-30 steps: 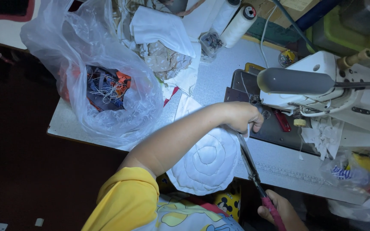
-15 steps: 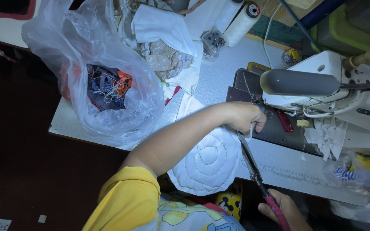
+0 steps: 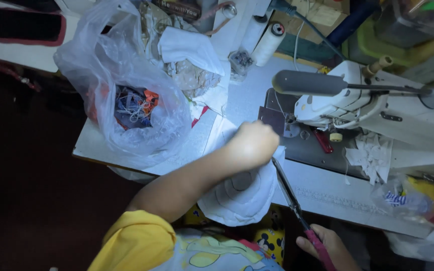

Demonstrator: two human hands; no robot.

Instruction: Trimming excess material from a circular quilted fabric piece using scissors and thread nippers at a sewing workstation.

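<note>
The white round quilted cloth [image 3: 244,193] hangs over the desk [image 3: 327,188] edge, just in front of the sewing machine [image 3: 357,103]. The left hand [image 3: 252,143] is closed on its top, and the right hand [image 3: 327,246] seems closed around the red-handled scissors [image 3: 297,211], blades touching the cloth. A clear plastic bag [image 3: 121,90] sits on the left.

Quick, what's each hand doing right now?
Left hand: closed, gripping the white quilted fabric.
Right hand: closed around the scissors handle.

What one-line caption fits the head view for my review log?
Left hand grips a white quilted fabric piece while the right hand works red-handled scissors beside a white sewing machine.
</note>
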